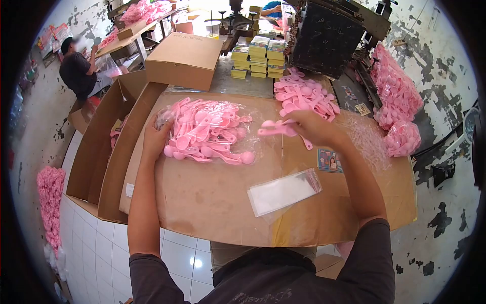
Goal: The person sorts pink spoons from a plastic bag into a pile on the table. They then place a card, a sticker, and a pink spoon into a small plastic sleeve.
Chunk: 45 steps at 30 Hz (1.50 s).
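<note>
My left hand [156,136] grips the left end of a clear plastic bag [207,131] filled with several pink plastic spoons, which lies on a cardboard work surface [212,202]. My right hand [311,126] holds a few pink spoons [277,128] just right of the bag's open end. Behind that hand lies a loose pile of pink spoons [302,93]. An empty clear bag [284,191] lies flat on the cardboard nearer to me.
An open cardboard box [104,152] stands at my left. A closed carton [185,58] and stacked yellow packs [259,58] sit behind. Bagged pink spoons [397,101] pile up at right. A small picture card [330,160] lies on the cardboard. A person [78,71] sits far left.
</note>
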{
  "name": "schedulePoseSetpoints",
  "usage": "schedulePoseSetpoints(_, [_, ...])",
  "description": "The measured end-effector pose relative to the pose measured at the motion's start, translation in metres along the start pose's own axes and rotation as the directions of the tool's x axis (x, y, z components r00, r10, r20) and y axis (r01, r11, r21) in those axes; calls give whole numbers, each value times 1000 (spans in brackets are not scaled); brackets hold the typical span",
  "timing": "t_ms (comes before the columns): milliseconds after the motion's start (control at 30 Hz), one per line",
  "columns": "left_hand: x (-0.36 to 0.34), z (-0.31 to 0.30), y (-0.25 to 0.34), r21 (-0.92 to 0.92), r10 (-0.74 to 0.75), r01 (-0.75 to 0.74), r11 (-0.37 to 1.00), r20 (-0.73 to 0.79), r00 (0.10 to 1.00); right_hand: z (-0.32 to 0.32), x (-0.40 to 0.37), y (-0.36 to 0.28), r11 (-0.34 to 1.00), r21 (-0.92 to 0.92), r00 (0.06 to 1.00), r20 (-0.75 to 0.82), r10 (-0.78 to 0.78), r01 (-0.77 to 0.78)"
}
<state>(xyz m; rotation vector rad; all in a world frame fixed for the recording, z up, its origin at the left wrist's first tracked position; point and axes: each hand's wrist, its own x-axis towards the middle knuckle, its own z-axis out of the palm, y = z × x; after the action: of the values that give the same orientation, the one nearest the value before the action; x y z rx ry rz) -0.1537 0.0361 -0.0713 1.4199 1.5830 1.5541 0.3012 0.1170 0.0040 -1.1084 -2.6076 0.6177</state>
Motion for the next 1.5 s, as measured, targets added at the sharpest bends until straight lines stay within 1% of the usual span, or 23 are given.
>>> schedulePoseSetpoints(33, [0, 0, 0, 6, 6, -6, 1000, 2, 1000, -8, -1, 11, 1000, -2, 998, -53, 21, -21])
schedulePoseSetpoints(100, [2, 0, -5, -18, 6, -6, 1000, -10, 1000, -18, 3, 32, 991, -133, 963, -263, -55, 20])
schedulePoseSetpoints(133, [2, 1, -5, -29, 2, -3, 1000, -15, 1000, -21, 10, 40, 980, -198, 918, -386, -93, 16])
schedulePoseSetpoints(200, [-1, 1, -3, -22, 10, -10, 1000, -11, 1000, -26, 17, 44, 947, -320, 779, -600, -183, -24])
schedulePoseSetpoints(300, [0, 2, -2, -19, 18, -18, 1000, -14, 1000, -5, 21, 16, 875, -483, 668, -663, -338, -37])
schedulePoseSetpoints(333, [0, 2, -3, -18, 19, -19, 1000, -16, 1000, 5, 21, 7, 926, -354, 813, -496, -305, 131])
schedulePoseSetpoints(367, [0, 2, -4, -24, 9, -9, 1000, -11, 1000, 17, 21, -3, 949, -180, 907, -293, -303, 259])
schedulePoseSetpoints(433, [0, 2, -6, -34, -11, 11, 999, 1, 1000, 61, 28, -18, 910, -37, 905, -98, -414, 413])
schedulePoseSetpoints(533, [3, 2, -11, -186, -24, 29, 982, 26, 999, 100, 41, -40, 841, -209, 816, -215, -537, 498])
schedulePoseSetpoints(633, [6, -6, -16, -83, -49, 53, 995, 46, 998, 104, 52, -44, 857, -220, 858, -122, -498, 466])
schedulePoseSetpoints(733, [1, 0, -8, -141, -42, 46, 989, 29, 999, 99, 63, -42, 823, -246, 838, -67, -541, 512])
schedulePoseSetpoints(833, [3, 0, -11, -154, -37, 44, 987, 47, 998, 83, 61, -44, 870, -126, 879, 49, -474, 476])
schedulePoseSetpoints(867, [3, -2, -12, -124, -38, 43, 991, 47, 998, 76, 55, -46, 882, -118, 890, 65, -451, 455])
schedulePoseSetpoints(933, [3, -2, -11, -68, -40, 43, 997, 43, 998, 61, 38, -49, 904, -105, 909, 103, -404, 413])
schedulePoseSetpoints(1033, [2, -2, -10, -126, -51, 60, 990, 69, 996, 42, 18, -53, 946, -179, 953, 190, -237, 271])
schedulePoseSetpoints(1133, [2, 2, -8, -152, -14, 20, 988, 40, 999, 30, 3, -44, 980, -113, 983, 95, -155, 166])
schedulePoseSetpoints(1233, [2, 0, -11, -120, -7, 15, 993, 61, 998, 9, -1, -21, 989, -41, 990, 23, -142, 143])
schedulePoseSetpoints(1333, [4, 1, -15, -144, 4, 2, 990, 43, 999, -36, -6, -14, 995, 100, 1000, 8, -4, 3])
schedulePoseSetpoints(1367, [4, 1, -15, -144, 11, -4, 990, 45, 999, -48, -1, 6, 998, 51, 995, -100, -16, 22])
schedulePoseSetpoints(1433, [4, 1, -16, -147, 25, -17, 989, 50, 998, -56, 12, 51, 998, -55, 950, -308, -54, 39])
schedulePoseSetpoints(1467, [4, 1, -17, -120, 25, -20, 993, 40, 999, -47, 14, 59, 972, -234, 887, -440, -138, 35])
schedulePoseSetpoints(1500, [4, 1, -18, -92, 26, -24, 996, 29, 999, -37, 19, 64, 915, -403, 803, -544, -242, 3])
